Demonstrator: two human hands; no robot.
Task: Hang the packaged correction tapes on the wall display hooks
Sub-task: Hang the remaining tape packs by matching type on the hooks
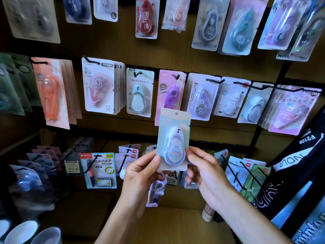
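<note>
Correction tape pack [173,140] sits centre frame, slightly below the middle, held upright in front of the wall display: long axis vertical, hang hole [176,113] at the top edge, blister with a handwritten 5 facing me. My left hand [140,175] pinches the lower left edge, thumb [154,160] flat on the card front, other fingers behind it. My right hand [202,169] grips the lower right edge, fingertips [190,154] closed against the card. So both hands are clamped on the pack's bottom, and the pack rises up and away from my fingers toward the hooks. Both hands equally near; neither free.

Key relation: the hole is at the far, upper end, just below the middle row. Nearest hooks there are the one carrying the purple pack [171,90], straight above, and the one carrying the mint pack [139,93], up and left, also marked 5. A similar white-lilac pack [254,104] hangs to the upper right. Which hook is the target, I can't tell.

Hidden: card's bottom corners and back under my fingers. Frame edges blurred, left side dark. Hook tips in the middle row hard to make out against the cards.
</note>
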